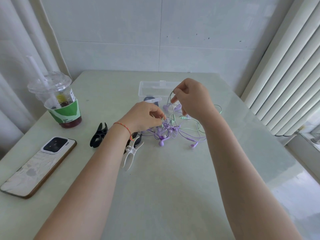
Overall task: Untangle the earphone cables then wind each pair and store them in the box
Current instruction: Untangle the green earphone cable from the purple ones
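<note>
A tangle of purple earphone cable [170, 134] and mint-green earphone cable [190, 128] lies on the pale table, in front of a clear plastic box [147, 87]. My right hand [192, 99] is raised above the tangle and pinches a loop of the green cable near the box. My left hand [145, 116] is lower, at the left of the tangle, and its fingertips pinch the green cable near a green earbud [161, 125]. A purple earbud [161, 143] rests at the front of the tangle. Something dark sits inside the box, partly hidden by my hands.
A black cable winder [99, 135] and a white cable winder [131, 154] lie left of the tangle. A phone [38, 168] lies face down at the left edge. A plastic drink cup with straw [60, 101] stands at the back left. Window blinds [285, 75] hang on the right.
</note>
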### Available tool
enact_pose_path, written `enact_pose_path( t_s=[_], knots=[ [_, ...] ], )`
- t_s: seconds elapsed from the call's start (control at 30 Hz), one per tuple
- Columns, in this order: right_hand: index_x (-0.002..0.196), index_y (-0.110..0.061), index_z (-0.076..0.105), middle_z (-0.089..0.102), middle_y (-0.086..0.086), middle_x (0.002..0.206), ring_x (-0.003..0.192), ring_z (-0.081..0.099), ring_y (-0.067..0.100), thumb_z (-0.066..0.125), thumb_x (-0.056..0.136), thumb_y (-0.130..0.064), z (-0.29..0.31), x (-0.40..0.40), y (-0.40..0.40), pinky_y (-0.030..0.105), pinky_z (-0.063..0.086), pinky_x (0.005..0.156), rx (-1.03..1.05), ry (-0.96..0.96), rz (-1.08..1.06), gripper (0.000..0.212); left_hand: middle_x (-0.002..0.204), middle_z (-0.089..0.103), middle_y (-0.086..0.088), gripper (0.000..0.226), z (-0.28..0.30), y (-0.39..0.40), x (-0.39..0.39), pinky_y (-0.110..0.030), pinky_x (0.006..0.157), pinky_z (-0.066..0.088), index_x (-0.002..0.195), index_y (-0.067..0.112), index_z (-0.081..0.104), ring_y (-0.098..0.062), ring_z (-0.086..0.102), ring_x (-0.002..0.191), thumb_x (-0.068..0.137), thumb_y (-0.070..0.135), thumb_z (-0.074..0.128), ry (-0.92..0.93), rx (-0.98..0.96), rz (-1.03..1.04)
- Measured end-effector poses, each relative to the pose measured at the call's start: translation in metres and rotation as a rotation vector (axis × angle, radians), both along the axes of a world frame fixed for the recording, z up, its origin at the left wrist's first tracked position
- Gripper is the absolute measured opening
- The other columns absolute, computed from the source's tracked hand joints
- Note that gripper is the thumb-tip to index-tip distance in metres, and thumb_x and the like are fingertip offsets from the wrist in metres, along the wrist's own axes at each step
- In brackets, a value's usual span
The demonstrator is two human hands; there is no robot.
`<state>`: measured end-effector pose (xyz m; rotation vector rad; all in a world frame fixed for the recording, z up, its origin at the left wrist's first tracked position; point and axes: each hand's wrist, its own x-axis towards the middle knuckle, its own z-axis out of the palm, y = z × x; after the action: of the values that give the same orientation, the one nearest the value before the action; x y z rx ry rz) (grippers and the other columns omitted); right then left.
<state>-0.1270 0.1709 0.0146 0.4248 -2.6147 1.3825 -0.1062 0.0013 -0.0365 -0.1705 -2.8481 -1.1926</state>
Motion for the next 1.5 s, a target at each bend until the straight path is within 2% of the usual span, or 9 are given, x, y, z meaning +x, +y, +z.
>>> enact_pose_path(
  t_s=[0.2,0.67,0.87,1.03,1.17,1.23,1.33,1.4,1.5],
  knots=[
    [0.087,-0.011,0.055,0.073,-0.004,0.079,0.033,0.046,0.014,0.047,0.094,-0.013,0.0,-0.001,0.001,0.019,0.038,0.037,-0.011,0.012,-0.02,0.01,0.069,0.064,0.021,0.008,-0.002,-0.002,-0.002,-0.003,0.055,0.036,0.086,0.025,0.076,0.008,0.054,0.056,0.08,0.02,0.076,0.006,0.003,-0.008],
    [0.087,-0.011,0.06,0.072,0.002,0.081,0.04,0.05,-0.007,0.05,0.092,-0.013,-0.005,0.0,-0.004,0.023,0.037,0.052,0.156,0.068,0.053,0.011,0.066,0.055,0.018,0.013,-0.008,-0.004,-0.006,-0.025,0.069,0.046,0.069,0.025,0.062,-0.014,0.06,0.076,0.079,0.018,0.067,0.118,-0.285,0.149],
    [0.089,-0.018,0.061,0.068,0.003,0.073,0.041,0.05,0.003,0.054,0.094,-0.018,0.006,0.004,-0.003,0.025,0.042,0.052,-0.145,0.194,-0.006,0.008,0.08,0.068,0.012,0.009,-0.003,-0.006,-0.005,-0.028,0.076,0.051,0.082,0.026,0.065,-0.008,0.064,0.08,0.075,0.03,0.061,0.295,0.084,0.228],
    [0.087,-0.02,0.067,0.054,-0.001,0.061,0.046,0.043,0.008,0.06,0.091,-0.018,0.015,0.011,-0.002,0.017,0.034,0.05,-0.151,0.225,0.081,0.008,0.1,0.074,0.003,0.03,0.02,0.005,0.001,-0.031,0.087,0.047,0.099,0.021,0.072,-0.012,0.066,0.1,0.075,0.029,0.056,0.156,0.65,0.025],
    [0.083,-0.023,0.07,0.043,-0.001,0.054,0.047,0.033,0.008,0.064,0.088,-0.016,0.012,0.011,-0.005,0.017,0.029,0.05,-0.071,0.198,0.16,0.01,0.081,0.07,-0.012,0.033,0.027,0.014,0.005,-0.036,0.082,0.05,0.098,0.007,0.066,-0.029,0.066,0.078,0.102,0.025,0.039,0.011,0.87,-0.196],
    [0.084,-0.02,0.071,0.04,-0.006,0.049,0.046,0.032,0.008,0.064,0.087,-0.016,0.011,0.009,-0.005,0.017,0.028,0.049,-0.031,0.185,0.152,0.009,0.059,0.054,-0.006,0.035,0.026,0.014,0.007,-0.035,0.068,0.05,0.09,0.007,0.062,-0.021,0.051,0.053,0.104,0.025,0.036,-0.056,0.899,-0.209],
    [0.091,-0.018,0.071,0.045,-0.002,0.054,0.045,0.035,0.007,0.062,0.088,-0.017,0.009,0.005,-0.001,0.012,0.028,0.047,0.06,0.16,0.132,0.009,0.053,0.025,0.004,0.032,0.023,0.011,0.005,-0.025,0.047,0.034,0.08,0.011,0.055,-0.012,0.022,0.043,0.104,0.025,0.039,-0.1,0.861,-0.133],
    [0.095,-0.017,0.07,0.053,0.003,0.061,0.045,0.039,0.004,0.062,0.089,-0.017,0.008,0.003,0.001,0.01,0.03,0.048,0.097,0.142,0.145,0.011,0.052,0.022,0.005,0.032,0.022,0.009,0.005,-0.023,0.044,0.018,0.078,0.011,0.053,-0.01,0.017,0.042,0.104,0.023,0.04,-0.103,0.859,-0.091],
    [0.091,-0.013,0.07,0.051,-0.003,0.058,0.047,0.04,0.004,0.061,0.089,-0.015,0.005,0.001,0.001,0.012,0.029,0.049,0.117,0.171,0.107,0.009,0.052,0.027,0.003,0.031,0.02,0.007,0.006,-0.021,0.043,0.016,0.077,0.011,0.054,-0.01,0.019,0.04,0.104,0.021,0.041,-0.123,0.823,-0.08]
  ],
)
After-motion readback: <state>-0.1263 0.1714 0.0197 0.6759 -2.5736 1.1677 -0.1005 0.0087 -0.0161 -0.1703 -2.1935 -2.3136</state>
